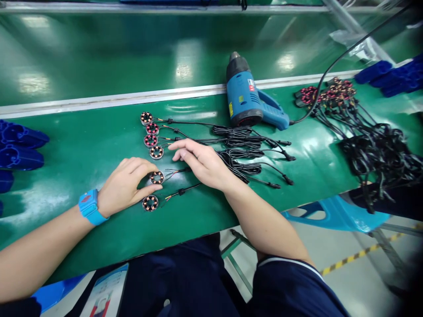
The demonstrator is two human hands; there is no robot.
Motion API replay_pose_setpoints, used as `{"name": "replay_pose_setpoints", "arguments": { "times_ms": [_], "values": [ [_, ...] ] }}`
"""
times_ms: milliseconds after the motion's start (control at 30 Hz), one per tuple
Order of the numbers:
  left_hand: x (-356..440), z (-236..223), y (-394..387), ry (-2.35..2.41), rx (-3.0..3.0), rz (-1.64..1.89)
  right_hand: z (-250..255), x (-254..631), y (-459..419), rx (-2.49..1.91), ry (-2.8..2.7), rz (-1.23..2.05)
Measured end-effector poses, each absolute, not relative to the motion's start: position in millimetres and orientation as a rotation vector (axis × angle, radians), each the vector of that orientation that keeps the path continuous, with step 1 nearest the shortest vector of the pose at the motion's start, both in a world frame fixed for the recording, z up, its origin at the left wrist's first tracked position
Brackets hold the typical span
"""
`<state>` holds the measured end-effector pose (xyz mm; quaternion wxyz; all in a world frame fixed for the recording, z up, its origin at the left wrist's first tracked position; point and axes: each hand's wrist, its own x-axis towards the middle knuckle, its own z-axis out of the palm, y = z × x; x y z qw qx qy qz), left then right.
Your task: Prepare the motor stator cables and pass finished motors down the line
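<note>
My left hand (132, 180), with a blue wrist strap (91, 207), has its thumb and fingers around a small ring-shaped motor stator with copper coils (157, 177), which lies at the green mat. Just below it is another stator (150, 203) with short colored leads. Above are several more in a column, among them a red-wound stator (151, 140) and a copper one (156, 152). My right hand (201, 165) hovers over the stators' black cables (239, 136), fingers apart and holding nothing I can see. It hides part of the leads.
A blue heat gun (244, 97) stands nozzle up behind the coiled cables, its cord running right. Farther right lies a heap of cabled stators (373, 145). Dark blue plastic parts (21, 149) sit at the left edge, more blue parts (390, 77) at the right. A blue stool (340, 213) is beside the table.
</note>
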<state>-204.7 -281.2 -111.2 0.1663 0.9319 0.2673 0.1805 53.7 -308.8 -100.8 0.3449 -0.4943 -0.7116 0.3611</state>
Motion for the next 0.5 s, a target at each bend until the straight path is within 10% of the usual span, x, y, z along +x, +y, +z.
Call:
{"name": "replay_pose_setpoints", "arguments": {
  "times_ms": [500],
  "values": [
    [-191.6, -116.9, -249.8, 0.817, 2.742, 0.515, -120.0, 47.4, -291.6, -1.186, -1.963, 0.56]
  ]
}}
